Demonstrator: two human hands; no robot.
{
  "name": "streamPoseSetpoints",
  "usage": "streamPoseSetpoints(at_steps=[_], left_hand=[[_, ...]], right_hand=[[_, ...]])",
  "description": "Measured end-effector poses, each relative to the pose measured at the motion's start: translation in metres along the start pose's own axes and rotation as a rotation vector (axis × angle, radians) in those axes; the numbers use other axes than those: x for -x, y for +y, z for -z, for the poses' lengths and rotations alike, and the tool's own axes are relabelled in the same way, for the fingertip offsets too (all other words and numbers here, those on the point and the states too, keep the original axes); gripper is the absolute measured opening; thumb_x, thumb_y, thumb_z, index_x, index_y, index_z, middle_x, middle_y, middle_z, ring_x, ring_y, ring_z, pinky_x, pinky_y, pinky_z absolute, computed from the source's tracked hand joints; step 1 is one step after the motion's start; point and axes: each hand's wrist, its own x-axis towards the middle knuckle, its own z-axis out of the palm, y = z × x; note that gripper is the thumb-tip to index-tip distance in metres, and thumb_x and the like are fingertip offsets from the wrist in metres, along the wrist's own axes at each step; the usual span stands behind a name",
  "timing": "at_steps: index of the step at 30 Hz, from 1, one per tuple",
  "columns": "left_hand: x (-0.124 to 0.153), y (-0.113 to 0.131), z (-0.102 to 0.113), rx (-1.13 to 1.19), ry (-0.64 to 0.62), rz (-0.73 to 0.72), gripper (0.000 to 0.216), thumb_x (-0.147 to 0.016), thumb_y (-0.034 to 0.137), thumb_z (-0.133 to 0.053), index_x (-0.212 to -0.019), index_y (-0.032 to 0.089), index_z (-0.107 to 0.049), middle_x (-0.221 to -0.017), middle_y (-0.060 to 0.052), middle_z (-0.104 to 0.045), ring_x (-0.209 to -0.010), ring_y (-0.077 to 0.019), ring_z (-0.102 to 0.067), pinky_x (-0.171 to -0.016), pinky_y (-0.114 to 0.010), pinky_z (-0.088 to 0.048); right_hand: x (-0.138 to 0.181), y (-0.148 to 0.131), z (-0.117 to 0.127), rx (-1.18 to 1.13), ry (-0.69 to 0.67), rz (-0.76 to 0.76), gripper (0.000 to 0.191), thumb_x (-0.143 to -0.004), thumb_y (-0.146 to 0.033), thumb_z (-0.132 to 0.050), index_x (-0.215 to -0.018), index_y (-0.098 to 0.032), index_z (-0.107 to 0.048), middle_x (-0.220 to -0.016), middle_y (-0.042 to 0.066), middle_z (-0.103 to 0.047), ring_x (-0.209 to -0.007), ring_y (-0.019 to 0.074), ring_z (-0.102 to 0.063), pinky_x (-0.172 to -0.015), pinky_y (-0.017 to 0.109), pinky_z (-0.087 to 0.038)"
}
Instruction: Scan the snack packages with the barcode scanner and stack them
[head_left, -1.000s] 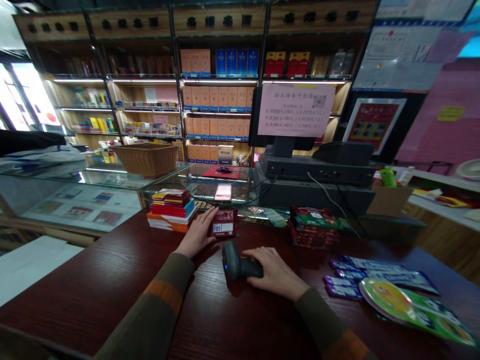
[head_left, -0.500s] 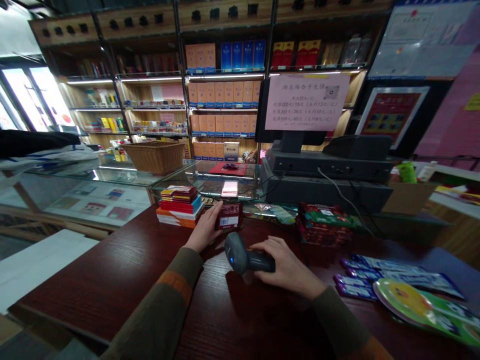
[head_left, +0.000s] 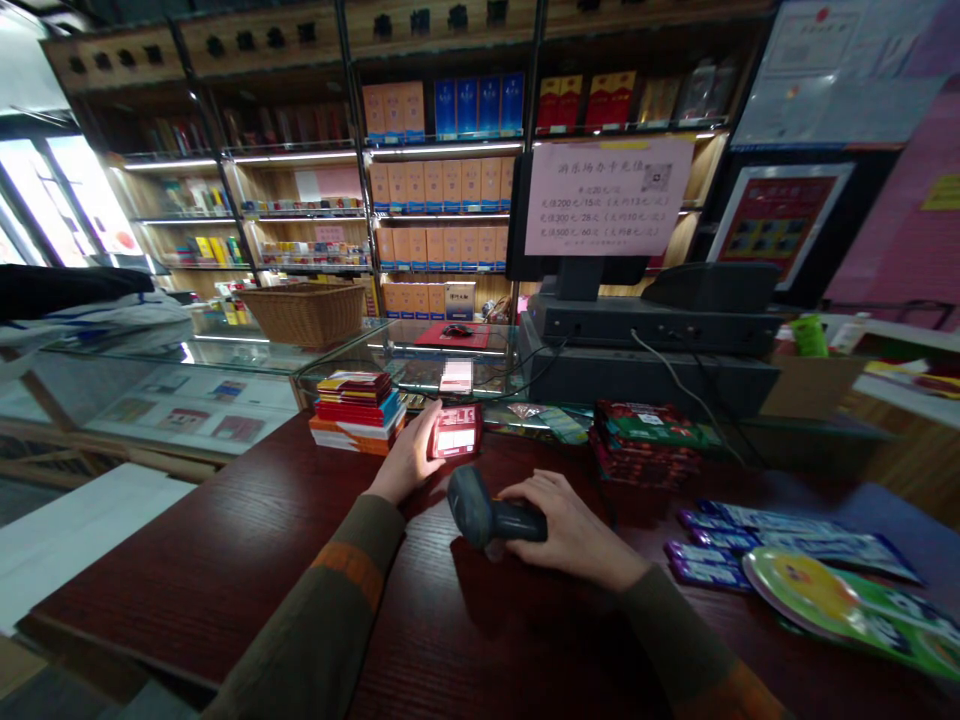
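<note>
My left hand [head_left: 405, 462] grips a small dark red box [head_left: 456, 432] standing on edge on the dark wooden counter [head_left: 225, 560]. The box's face glows bright pink under a light. My right hand [head_left: 571, 528] is wrapped round the handle of a grey handheld scanner [head_left: 480, 513], lifted off the counter with its head pointing at the box a short way in front of it.
A stack of red and orange packs [head_left: 356, 410] lies left of the box. A pile of red-green packets [head_left: 649, 445], purple wrapped bars [head_left: 750, 545] and a green round pack [head_left: 832, 600] lie on the right. Behind stand a register with a paper notice [head_left: 607, 195], glass counter and wicker basket [head_left: 304, 312].
My right hand picked the scanner up off the counter and tipped its head toward the box. The box's face has lit up pink. My left hand kept the box standing.
</note>
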Motion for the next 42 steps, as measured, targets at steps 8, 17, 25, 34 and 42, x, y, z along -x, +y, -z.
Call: streamPoseSetpoints(at_steps=[8,17,25,34,42], left_hand=[[0.001,0.003,0.003,-0.021,-0.008,-0.007,0.104,-0.079,0.018,-0.074,-0.160,0.025,-0.010,-0.161,-0.015,-0.034,-0.149,-0.0273,-0.035,-0.123,-0.046,-0.032],[0.001,0.006,0.004,-0.004,-0.002,-0.012,0.103,-0.080,0.018,-0.073,-0.161,0.027,-0.009,-0.161,-0.015,-0.034,-0.149,-0.0279,-0.034,-0.122,-0.048,-0.033],[0.001,0.006,0.004,0.014,-0.007,-0.001,0.102,-0.080,0.017,-0.072,-0.161,0.026,-0.011,-0.162,-0.015,-0.033,-0.150,-0.0275,-0.032,-0.122,-0.048,-0.032],[0.000,0.008,0.004,-0.001,-0.023,0.007,0.104,-0.078,0.011,-0.070,-0.160,0.028,-0.009,-0.163,-0.014,-0.031,-0.151,-0.0272,-0.030,-0.124,-0.048,-0.030],[0.003,0.010,0.006,0.019,-0.044,-0.008,0.103,-0.079,0.006,-0.065,-0.160,0.032,-0.006,-0.164,-0.012,-0.027,-0.153,-0.0265,-0.026,-0.125,-0.049,-0.028]], right_hand=[[0.000,0.007,-0.004,0.021,-0.025,0.001,0.050,-0.072,-0.026,-0.073,-0.121,-0.022,-0.063,-0.115,0.006,-0.071,-0.113,0.0245,-0.062,-0.117,0.050,-0.024],[0.001,0.021,-0.018,0.061,-0.087,0.003,0.066,-0.072,-0.031,-0.077,-0.135,-0.024,-0.058,-0.115,0.008,-0.069,-0.112,0.0255,-0.062,-0.116,0.051,-0.026],[0.002,0.022,-0.019,0.061,-0.134,-0.010,0.075,-0.070,-0.038,-0.082,-0.139,-0.024,-0.056,-0.121,0.008,-0.068,-0.118,0.0274,-0.059,-0.118,0.053,-0.023],[-0.039,0.038,-0.015,-0.318,0.069,-0.219,0.044,-0.093,-0.042,-0.055,-0.131,-0.019,-0.063,-0.114,0.010,-0.072,-0.104,0.0236,-0.067,-0.098,0.041,-0.049],[-0.120,0.070,-0.041,-0.735,0.255,-0.535,0.052,-0.079,-0.015,-0.055,-0.131,-0.019,-0.060,-0.137,0.013,-0.063,-0.123,0.0238,-0.061,-0.097,0.040,-0.051]])
